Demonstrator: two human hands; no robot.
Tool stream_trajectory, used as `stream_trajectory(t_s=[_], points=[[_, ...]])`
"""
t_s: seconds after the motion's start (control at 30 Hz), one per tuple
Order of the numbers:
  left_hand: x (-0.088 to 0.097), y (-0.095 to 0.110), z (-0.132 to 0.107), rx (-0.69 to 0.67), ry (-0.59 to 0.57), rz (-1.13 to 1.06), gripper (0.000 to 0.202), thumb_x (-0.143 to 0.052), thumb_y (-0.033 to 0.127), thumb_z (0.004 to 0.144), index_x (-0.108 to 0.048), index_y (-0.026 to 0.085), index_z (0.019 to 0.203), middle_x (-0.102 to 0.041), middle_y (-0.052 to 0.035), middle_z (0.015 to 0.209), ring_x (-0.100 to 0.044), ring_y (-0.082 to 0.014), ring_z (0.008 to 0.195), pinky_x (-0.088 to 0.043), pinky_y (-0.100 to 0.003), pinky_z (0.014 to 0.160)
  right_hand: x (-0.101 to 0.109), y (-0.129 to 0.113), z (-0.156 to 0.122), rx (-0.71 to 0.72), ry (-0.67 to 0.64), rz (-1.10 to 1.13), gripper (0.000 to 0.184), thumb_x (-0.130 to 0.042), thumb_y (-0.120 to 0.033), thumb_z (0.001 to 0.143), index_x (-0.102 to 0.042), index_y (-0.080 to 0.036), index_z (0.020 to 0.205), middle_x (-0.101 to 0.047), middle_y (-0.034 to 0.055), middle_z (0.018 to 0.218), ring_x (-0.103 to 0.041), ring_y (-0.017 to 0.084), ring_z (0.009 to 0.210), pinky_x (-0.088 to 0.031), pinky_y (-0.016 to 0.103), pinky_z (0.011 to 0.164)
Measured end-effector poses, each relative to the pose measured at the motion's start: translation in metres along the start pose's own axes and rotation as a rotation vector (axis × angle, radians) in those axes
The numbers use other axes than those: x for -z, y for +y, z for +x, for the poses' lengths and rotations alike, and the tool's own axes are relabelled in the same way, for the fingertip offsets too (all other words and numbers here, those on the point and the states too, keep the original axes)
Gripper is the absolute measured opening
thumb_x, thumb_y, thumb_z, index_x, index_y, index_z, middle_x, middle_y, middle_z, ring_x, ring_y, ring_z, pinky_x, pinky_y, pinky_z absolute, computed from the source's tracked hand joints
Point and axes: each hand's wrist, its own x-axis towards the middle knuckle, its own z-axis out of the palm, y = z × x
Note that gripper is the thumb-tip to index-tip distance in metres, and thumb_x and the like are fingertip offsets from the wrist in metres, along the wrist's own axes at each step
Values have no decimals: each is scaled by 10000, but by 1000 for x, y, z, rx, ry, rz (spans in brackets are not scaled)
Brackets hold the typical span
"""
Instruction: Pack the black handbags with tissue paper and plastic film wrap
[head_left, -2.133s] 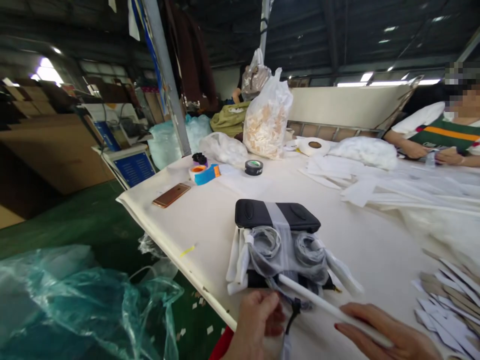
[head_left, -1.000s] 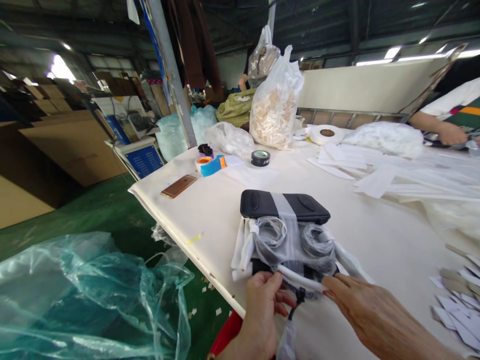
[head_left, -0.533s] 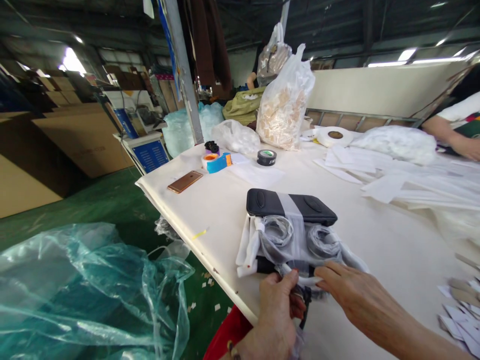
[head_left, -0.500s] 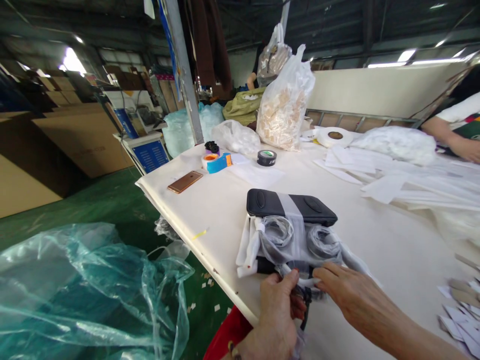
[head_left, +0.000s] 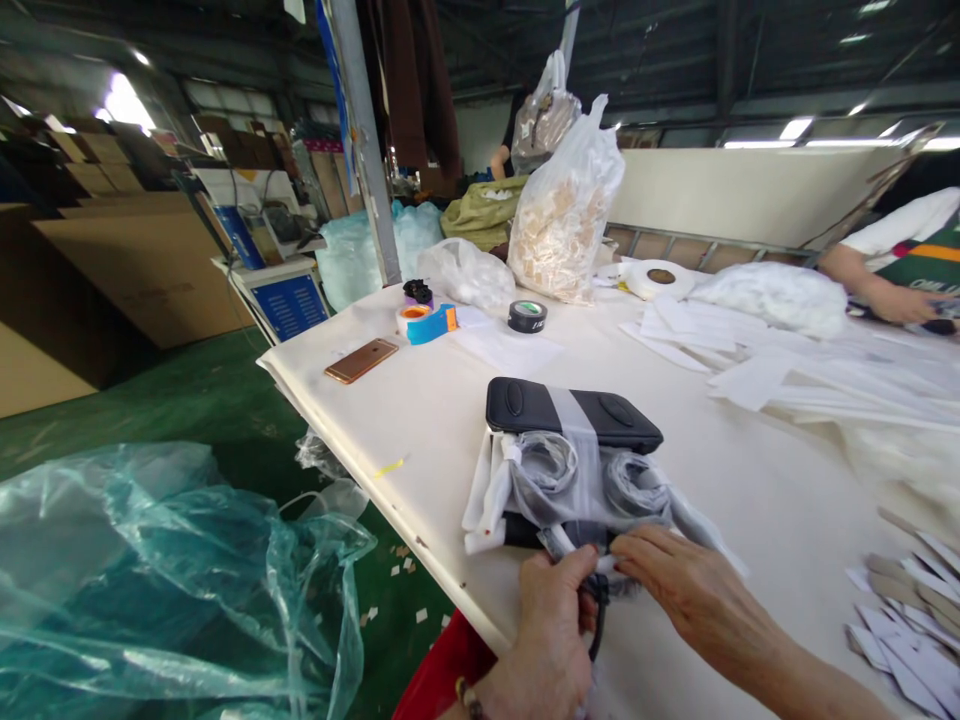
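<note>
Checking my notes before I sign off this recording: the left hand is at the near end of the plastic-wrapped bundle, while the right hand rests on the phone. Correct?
Not quite: the right hand isn't on the phone, which lies apart from both hands. The head view shows it at the bundle's near end, beside the left hand.

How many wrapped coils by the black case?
2: left coil and right coil, either side of the translucent band, both on the near side of the black case. More may be under the left hand or right hand.
</note>
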Motion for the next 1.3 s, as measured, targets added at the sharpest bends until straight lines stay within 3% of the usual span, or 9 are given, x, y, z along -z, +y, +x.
stream_trajectory(t_s=[0.23,0.4,0.5,0.63,0.8,0.93,1.1,1.3], points=[[-1,-2,0,-15,-22,-34,229,-644,186,437,-525,167,632,-393,78,408,-265,-50,383,-155,-202,420,3,-2,4,40,-52,50,217,-373,-141,922,-582,-193,900,-620,42,832,-594,163,772,-491,298,680],[3,-1,5,9,-27,-50,213,-645,196,432,-547,167,619,-362,81,380,-260,-59,383,-162,-210,433,19,12,-11,100,102,-11,223,-393,-184,918,-542,-204,1081,-653,55,930,-626,157,830,-523,263,692],[5,-2,7,30,-17,-60,219,-650,200,413,-546,170,603,-350,82,364,-261,-64,381,-162,-215,431,23,15,-19,155,137,-131,311,-321,-69,873,-564,-193,1022,-657,52,864,-629,155,751,-524,256,640],[4,-2,8,46,-18,-79,219,-640,182,402,-545,169,598,-374,80,378,-250,-56,380,-157,-214,423,22,7,-16,208,186,-271,375,-289,18,813,-574,-170,966,-656,56,843,-615,183,763,-498,320,690],[5,-1,9,35,-15,-127,208,-609,139,404,-511,180,583,-383,93,366,-250,-55,385,-181,-203,418,24,-6,0,260,227,-271,392,-236,8,856,-574,-187,819,-652,38,774,-590,179,709,-457,297,615],[3,6,2,-1,-76,-191,237,-619,129,401,-532,171,617,-532,46,471,-409,-90,454,-309,-212,470,22,-8,7,354,255,-272,382,-212,-37,904,-569,-156,836,-658,75,788,-601,178,729,-486,273,620],[1,16,-10,-32,-163,-278,226,-639,94,383,-534,170,569,-545,43,519,-465,-92,521,-369,-207,546,16,-8,7,325,244,-284,332,-230,-77,923,-557,-133,907,-637,77,787,-604,164,720,-510,260,658],[5,14,-12,-14,-204,-310,210,-643,76,372,-528,158,528,-494,52,502,-455,-83,516,-373,-216,561,6,-6,2,281,214,-321,367,-228,24,827,-539,-147,922,-626,75,794,-604,170,710,-505,262,613]])
